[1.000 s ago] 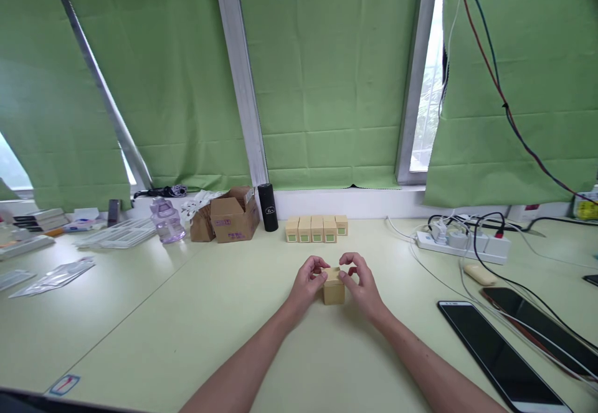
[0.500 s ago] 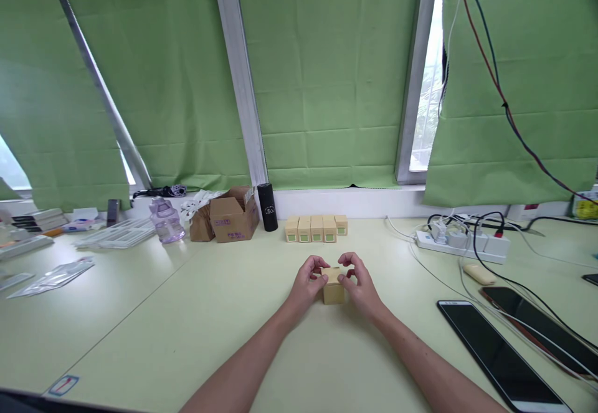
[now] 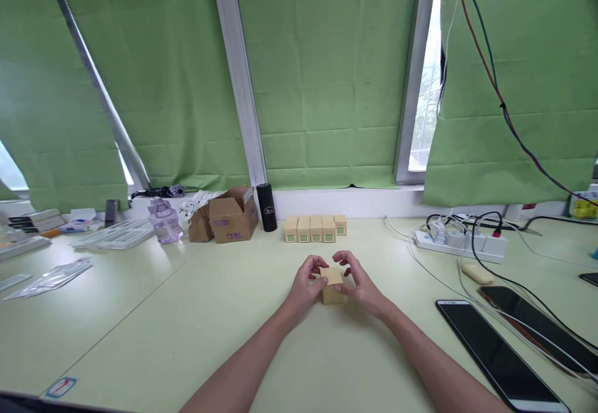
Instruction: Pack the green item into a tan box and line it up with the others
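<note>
A small plain kraft cardboard box stands on the table between my two hands, its flat top level. My left hand grips its left side, thumb at the near left top edge and fingers curled round toward the back. On the other side, my right hand has its thumb against the box's right front edge. Its index finger arches above the far right corner, and the remaining fingers bend beside the box. Farther back, several similar small boxes stand in a row, with pale green-framed labels on their fronts.
Behind to the left are an open brown carton, a black cylinder and a purple bottle. On the right lie a white power strip, loose cables, a large phone and a dark brown-edged device.
My right thumb has slid down from the box's top edge to its right side, and the right fingers have shifted slightly left. The box's top now lies flatter. My left hand stays.
</note>
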Tool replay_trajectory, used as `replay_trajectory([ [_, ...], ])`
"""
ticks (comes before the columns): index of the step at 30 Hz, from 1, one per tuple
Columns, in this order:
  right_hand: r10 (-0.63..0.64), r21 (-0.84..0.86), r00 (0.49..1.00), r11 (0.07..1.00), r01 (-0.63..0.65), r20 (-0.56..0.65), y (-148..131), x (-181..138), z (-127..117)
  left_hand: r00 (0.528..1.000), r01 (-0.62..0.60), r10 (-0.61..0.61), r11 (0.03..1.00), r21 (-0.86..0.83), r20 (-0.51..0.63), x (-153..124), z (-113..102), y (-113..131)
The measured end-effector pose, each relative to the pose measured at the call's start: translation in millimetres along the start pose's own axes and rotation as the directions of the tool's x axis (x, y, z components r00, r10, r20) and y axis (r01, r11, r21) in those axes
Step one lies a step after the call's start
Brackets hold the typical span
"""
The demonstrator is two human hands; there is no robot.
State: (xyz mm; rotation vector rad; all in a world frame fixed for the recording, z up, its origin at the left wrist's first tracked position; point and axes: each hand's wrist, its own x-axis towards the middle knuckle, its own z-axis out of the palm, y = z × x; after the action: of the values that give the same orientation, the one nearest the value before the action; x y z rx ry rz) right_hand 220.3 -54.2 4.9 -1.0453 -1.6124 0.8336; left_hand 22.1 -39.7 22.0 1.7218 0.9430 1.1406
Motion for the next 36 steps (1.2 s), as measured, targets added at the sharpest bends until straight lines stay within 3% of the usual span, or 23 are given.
replay_trajectory([
  [4,0.056,-0.031,0.998,0.998,-0.056,0.006,3.9,3.1,-6.4,1.000,-0.006,0.006,1.000,-0.011,-0.008,0.3,-1.5,-0.9],
  [9,0.125,-0.051,0.977,0.989,-0.135,-0.173,19.1,15.7,-15.7,0.993,0.077,-0.081,0.996,-0.049,-0.083,4.1,-3.6,-7.4],
  [12,0.128,-0.040,0.967,0.989,-0.140,-0.221,24.5,20.8,-23.9,0.985,0.114,-0.121,0.992,-0.059,-0.121,6.4,-3.3,-11.9],
  [20,0.110,-0.033,0.994,0.993,-0.110,-0.011,21.9,15.7,-25.2,0.992,0.089,-0.093,0.995,-0.050,-0.082,7.4,1.5,-15.7],
  [27,0.197,-0.119,0.979,0.972,-0.201,-0.041,29.8,16.5,-30.1,0.978,0.120,-0.117,0.993,0.008,-0.170,8.9,-2.2,-20.3],
  [31,0.190,-0.093,0.979,0.979,-0.183,0.069,24.7,12.0,-31.5,0.966,0.118,-0.106,0.992,0.041,-0.236,12.4,-4.5,-22.9],
  [36,0.145,-0.050,0.989,0.988,-0.144,0.029,25.6,11.8,-18.0,0.961,0.113,-0.095,0.992,0.057,-0.259,13.9,-5.4,-23.8],
])
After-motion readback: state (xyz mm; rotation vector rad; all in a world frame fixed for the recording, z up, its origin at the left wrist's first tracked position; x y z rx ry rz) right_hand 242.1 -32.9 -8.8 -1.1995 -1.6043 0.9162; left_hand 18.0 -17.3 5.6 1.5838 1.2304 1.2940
